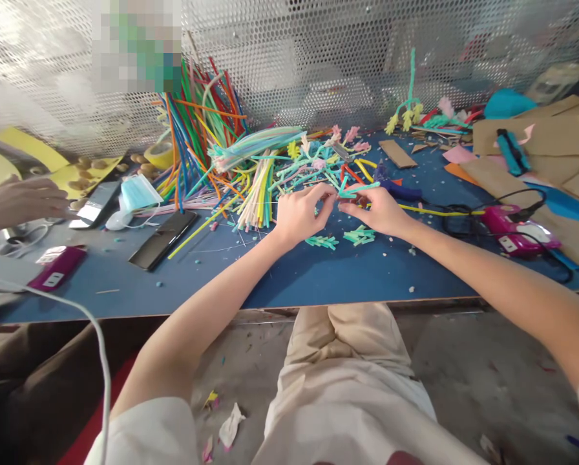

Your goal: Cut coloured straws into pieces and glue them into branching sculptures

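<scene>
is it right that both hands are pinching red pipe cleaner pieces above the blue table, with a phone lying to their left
Not quite: the head view shows the left hand and right hand pinching teal pieces, not red. They are above the blue table, with the phone to their left.

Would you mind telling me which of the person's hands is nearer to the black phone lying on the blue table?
Left. The left hand is just right of the black phone, with bare table between them. The right hand is farther right, beyond the left hand, its fingers pinching teal pipe-cleaner pieces.

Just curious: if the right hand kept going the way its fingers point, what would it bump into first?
Probably the left hand: the right hand points leftward at it, both pinching short teal pipe cleaner pieces. Depth is unclear.
</scene>
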{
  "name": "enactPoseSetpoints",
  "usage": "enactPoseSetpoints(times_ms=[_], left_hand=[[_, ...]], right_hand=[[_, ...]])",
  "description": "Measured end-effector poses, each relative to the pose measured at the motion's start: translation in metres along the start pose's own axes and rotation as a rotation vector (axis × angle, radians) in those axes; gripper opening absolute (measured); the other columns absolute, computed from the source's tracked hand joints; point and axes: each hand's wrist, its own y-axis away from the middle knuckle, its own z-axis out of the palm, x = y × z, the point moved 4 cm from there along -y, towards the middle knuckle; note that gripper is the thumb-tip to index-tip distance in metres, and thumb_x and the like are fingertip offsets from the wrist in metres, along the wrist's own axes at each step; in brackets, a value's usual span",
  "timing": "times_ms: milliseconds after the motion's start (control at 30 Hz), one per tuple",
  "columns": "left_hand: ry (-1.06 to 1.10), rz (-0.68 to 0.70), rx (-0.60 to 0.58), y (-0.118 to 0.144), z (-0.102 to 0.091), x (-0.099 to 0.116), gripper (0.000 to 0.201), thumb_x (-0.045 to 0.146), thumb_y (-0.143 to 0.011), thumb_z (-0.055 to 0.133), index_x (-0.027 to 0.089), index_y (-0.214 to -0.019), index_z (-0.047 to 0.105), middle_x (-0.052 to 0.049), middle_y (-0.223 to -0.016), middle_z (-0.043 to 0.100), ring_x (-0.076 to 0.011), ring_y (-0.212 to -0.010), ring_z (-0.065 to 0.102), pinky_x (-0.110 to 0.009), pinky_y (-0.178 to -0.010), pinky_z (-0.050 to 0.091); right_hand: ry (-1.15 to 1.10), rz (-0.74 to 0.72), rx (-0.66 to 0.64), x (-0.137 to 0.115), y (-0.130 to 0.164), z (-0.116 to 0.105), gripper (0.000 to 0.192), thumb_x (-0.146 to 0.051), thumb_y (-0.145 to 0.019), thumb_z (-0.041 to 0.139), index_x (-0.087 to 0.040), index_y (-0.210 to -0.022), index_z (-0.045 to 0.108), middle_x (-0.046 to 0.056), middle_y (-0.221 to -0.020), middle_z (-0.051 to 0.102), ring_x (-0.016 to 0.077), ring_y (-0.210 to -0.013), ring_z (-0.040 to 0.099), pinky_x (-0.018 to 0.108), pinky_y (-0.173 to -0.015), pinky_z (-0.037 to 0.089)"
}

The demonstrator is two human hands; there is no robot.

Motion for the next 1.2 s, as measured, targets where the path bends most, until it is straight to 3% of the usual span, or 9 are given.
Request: enactPoseSetpoints(times_ms=[100,333,500,633,767,900,1067,1200], left_hand=[[-0.003,0.015,0.011,0.001,0.001,0.001,0.021,0.035,-0.104,0.054,0.026,-0.106,0.073,0.001,-0.093,0.080,-0.0122,-0.067,0.068,-0.028,-0.060,0.040],[0.009,-0.057,0.054,-0.002,-0.009,-0.011,0.024,0.037,-0.104,0.054,0.023,-0.106,0.073,-0.001,-0.092,0.079,-0.0127,-0.067,0.067,-0.026,-0.063,0.043],[-0.002,-0.114,0.075,-0.003,-0.013,-0.029,0.021,0.036,-0.102,0.056,0.024,-0.104,0.073,0.001,-0.087,0.078,-0.0117,-0.062,0.063,-0.026,-0.064,0.043],[0.003,-0.110,0.052,-0.004,-0.012,-0.035,0.021,0.036,-0.102,0.056,0.024,-0.104,0.073,0.001,-0.085,0.077,-0.0116,-0.061,0.062,-0.026,-0.065,0.044],[0.031,-0.082,0.054,-0.003,-0.012,-0.031,0.020,0.036,-0.102,0.057,0.024,-0.103,0.073,0.002,-0.087,0.078,-0.0112,-0.062,0.064,-0.026,-0.066,0.045],[0.037,-0.061,0.024,-0.003,-0.011,-0.028,0.024,0.037,-0.103,0.055,0.025,-0.103,0.076,0.001,-0.086,0.078,-0.0115,-0.065,0.066,-0.025,-0.069,0.047],[0.044,-0.038,-0.058,-0.001,-0.004,-0.031,0.027,0.038,-0.104,0.054,0.026,-0.103,0.078,0.000,-0.085,0.079,-0.0125,-0.066,0.067,-0.025,-0.068,0.047],[0.009,0.012,-0.057,-0.001,-0.002,-0.031,0.027,0.039,-0.104,0.056,0.026,-0.106,0.079,-0.001,-0.088,0.080,-0.0141,-0.067,0.069,-0.027,-0.069,0.048]], right_hand=[[0.083,-0.057,-0.006,0.000,0.002,-0.003,0.036,-0.051,-0.096,0.067,-0.019,-0.085,0.079,0.005,-0.087,0.081,0.0204,-0.075,0.070,0.035,-0.072,0.052],[0.264,-0.190,-0.088,0.002,0.002,-0.015,0.028,-0.043,-0.100,0.063,-0.022,-0.097,0.082,0.005,-0.091,0.081,0.0203,-0.080,0.072,0.036,-0.081,0.053],[0.297,-0.313,-0.074,0.003,0.000,-0.032,0.025,-0.038,-0.102,0.058,-0.023,-0.103,0.079,0.008,-0.103,0.078,0.0245,-0.099,0.069,0.043,-0.096,0.051],[0.274,-0.292,0.073,0.005,-0.001,-0.043,0.021,-0.035,-0.099,0.060,-0.023,-0.094,0.077,0.009,-0.102,0.076,0.0253,-0.095,0.067,0.046,-0.093,0.052],[0.276,-0.312,0.032,0.005,-0.001,-0.037,0.031,-0.042,-0.099,0.061,-0.023,-0.077,0.073,0.007,-0.093,0.076,0.0245,-0.091,0.068,0.045,-0.092,0.053],[0.299,-0.265,0.047,0.003,0.000,-0.037,0.032,-0.046,-0.100,0.059,-0.021,-0.090,0.078,0.008,-0.095,0.077,0.0218,-0.083,0.068,0.038,-0.078,0.052],[0.346,-0.096,0.055,0.005,0.003,-0.046,0.044,-0.058,-0.100,0.057,-0.020,-0.098,0.079,0.002,-0.069,0.072,0.0159,-0.060,0.062,0.032,-0.063,0.043],[0.285,-0.098,0.070,0.003,0.002,-0.047,0.048,-0.060,-0.097,0.062,-0.020,-0.121,0.073,0.002,-0.084,0.077,0.0142,-0.059,0.062,0.030,-0.061,0.044]])
